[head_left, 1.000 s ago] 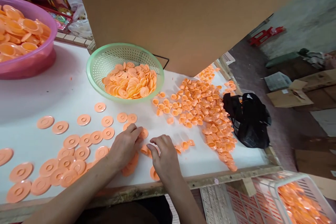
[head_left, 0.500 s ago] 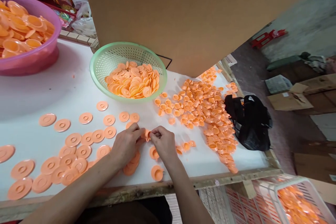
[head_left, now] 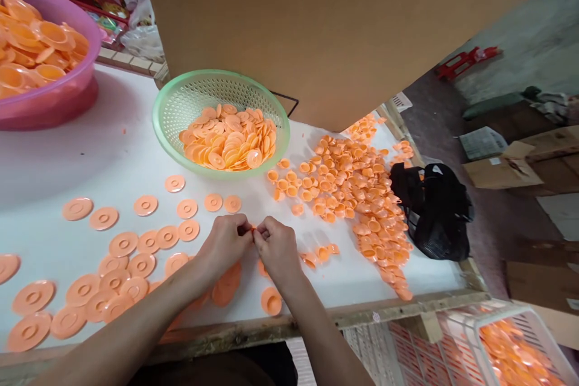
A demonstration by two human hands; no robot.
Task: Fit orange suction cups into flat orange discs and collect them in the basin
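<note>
My left hand [head_left: 227, 240] and my right hand [head_left: 277, 247] meet over the white tabletop, fingertips pinched together. Between them only a sliver of a small orange toy cup [head_left: 253, 228] shows; the fingers hide the rest. Flat orange saucers [head_left: 123, 243], each with a raised ring, lie scattered to the left, some partly under my left forearm. A loose orange cup [head_left: 271, 301] stands by my right wrist near the front edge. Several more small cups [head_left: 322, 253] rest right of that hand, before a large heap of cups [head_left: 344, 178].
A green colander [head_left: 163, 132] of saucers stands beyond my hands, before a tall cardboard box [head_left: 280, 30]. At far left is a pink basin [head_left: 85, 66] of orange pieces. A black bag [head_left: 436, 211] sits at the right edge. Below it stands a white crate [head_left: 474, 338] of orange pieces.
My hands have drawn closer together, and the cup that showed between them is now mostly covered by the fingers. The view has shifted slightly.
</note>
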